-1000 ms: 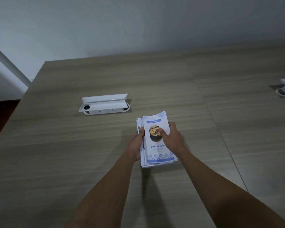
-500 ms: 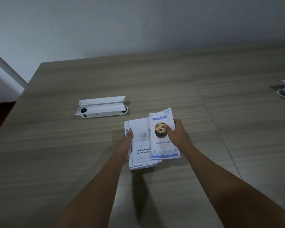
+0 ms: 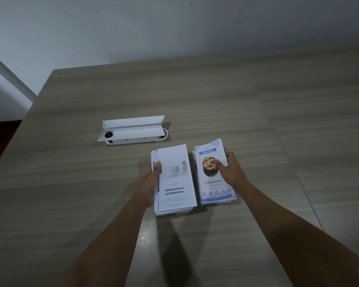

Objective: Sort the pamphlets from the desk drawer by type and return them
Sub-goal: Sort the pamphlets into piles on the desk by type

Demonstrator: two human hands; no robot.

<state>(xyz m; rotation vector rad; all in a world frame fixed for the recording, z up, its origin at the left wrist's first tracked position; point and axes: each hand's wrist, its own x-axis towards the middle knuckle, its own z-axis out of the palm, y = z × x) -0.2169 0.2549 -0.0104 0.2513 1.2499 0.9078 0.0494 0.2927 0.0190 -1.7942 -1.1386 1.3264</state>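
Observation:
A stack of white pamphlets (image 3: 175, 183) with black print lies on the wooden desk (image 3: 71, 183). My left hand (image 3: 150, 186) grips its left edge, thumb on top. Just to its right, with a narrow gap between, lies a smaller pile of blue-patterned pamphlets (image 3: 212, 187) showing a food bowl picture. My right hand (image 3: 230, 172) holds that pile from the right side, with fingers pressed on the cover. The desk drawer is out of view.
A white desktop socket box (image 3: 133, 132) with its lid open sits on the desk beyond the pamphlets, to the left. A seam in the desk top (image 3: 286, 160) runs along the right. The wall stands behind the far edge.
My right hand has slid the blue-patterned pamphlets off the single stack to the right, so two separate piles now lie side by side. My left hand stays on the white stack.

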